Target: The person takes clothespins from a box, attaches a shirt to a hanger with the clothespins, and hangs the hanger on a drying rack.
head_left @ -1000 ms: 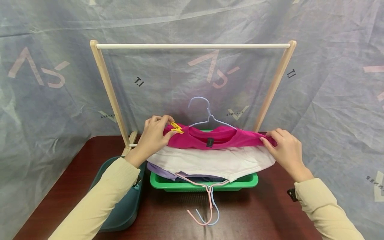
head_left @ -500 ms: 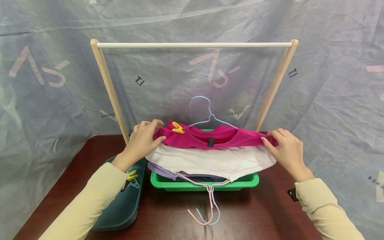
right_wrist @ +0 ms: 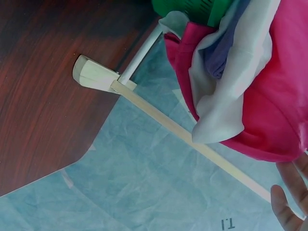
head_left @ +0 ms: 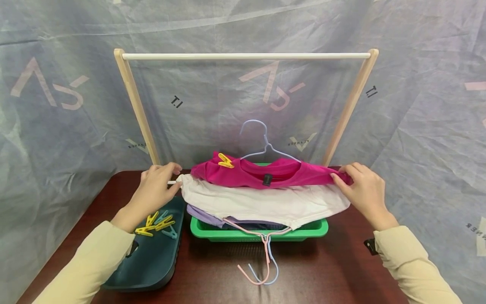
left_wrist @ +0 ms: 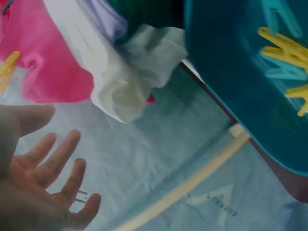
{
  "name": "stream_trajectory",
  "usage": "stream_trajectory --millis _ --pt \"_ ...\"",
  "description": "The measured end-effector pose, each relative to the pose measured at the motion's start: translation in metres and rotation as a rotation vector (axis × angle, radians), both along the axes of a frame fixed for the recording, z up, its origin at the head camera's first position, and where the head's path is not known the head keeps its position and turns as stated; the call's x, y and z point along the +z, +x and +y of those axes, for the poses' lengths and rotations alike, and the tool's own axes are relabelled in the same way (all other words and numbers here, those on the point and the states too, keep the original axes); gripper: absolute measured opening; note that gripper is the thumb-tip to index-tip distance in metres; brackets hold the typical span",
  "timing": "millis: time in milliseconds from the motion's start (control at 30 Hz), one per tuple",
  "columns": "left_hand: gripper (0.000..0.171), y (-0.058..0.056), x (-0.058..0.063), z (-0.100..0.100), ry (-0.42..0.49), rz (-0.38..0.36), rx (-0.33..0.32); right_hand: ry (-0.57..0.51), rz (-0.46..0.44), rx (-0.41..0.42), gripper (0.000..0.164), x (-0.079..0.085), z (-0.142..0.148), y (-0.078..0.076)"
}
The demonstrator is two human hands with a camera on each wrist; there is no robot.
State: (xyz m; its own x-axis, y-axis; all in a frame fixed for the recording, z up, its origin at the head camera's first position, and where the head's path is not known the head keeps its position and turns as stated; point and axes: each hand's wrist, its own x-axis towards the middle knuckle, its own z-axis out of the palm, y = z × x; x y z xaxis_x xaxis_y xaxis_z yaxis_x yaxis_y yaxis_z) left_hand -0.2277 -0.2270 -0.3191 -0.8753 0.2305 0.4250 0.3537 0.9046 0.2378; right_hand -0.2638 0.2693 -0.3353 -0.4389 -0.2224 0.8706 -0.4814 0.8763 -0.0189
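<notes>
A magenta shirt with a black neck label lies over a white garment on the green basket. Inside its neckline is a light-blue hanger, hook up. One yellow clothespin is clipped at the shirt's left shoulder. My left hand is off the shirt, near its left end, fingers spread and holding nothing in the left wrist view. With thumb and fingers, my right hand pinches the shirt's right end.
A dark teal tray at left holds several yellow and teal clothespins. Behind stands a wooden rack with a white rod. A pink hanger and another blue one stick out over the basket's front. Purple cloth lies underneath.
My left hand has let go of the yellow clothespin, leaving it clipped on the shirt, and moved left and down toward the tray. The right hand has stayed on the shirt.
</notes>
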Motion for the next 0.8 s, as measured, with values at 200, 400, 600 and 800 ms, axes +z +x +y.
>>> stream_trajectory --millis 200,400,600,800 --pt "0.029 0.011 -0.009 -0.017 -0.075 -0.105 0.037 0.009 -0.016 -0.010 0.017 -0.001 0.001 0.000" --pt "0.025 0.017 -0.028 -0.029 -0.140 -0.187 0.043 0.012 -0.001 -0.001 0.016 -0.002 0.001 -0.001" --pt "0.024 0.018 -0.052 -0.031 -0.228 -0.228 0.024 0.024 0.017 0.002 0.016 -0.003 0.000 -0.002" --pt "0.033 0.017 -0.074 -0.028 -0.318 -0.224 -0.022 0.034 0.016 -0.008 0.016 -0.004 0.000 -0.002"
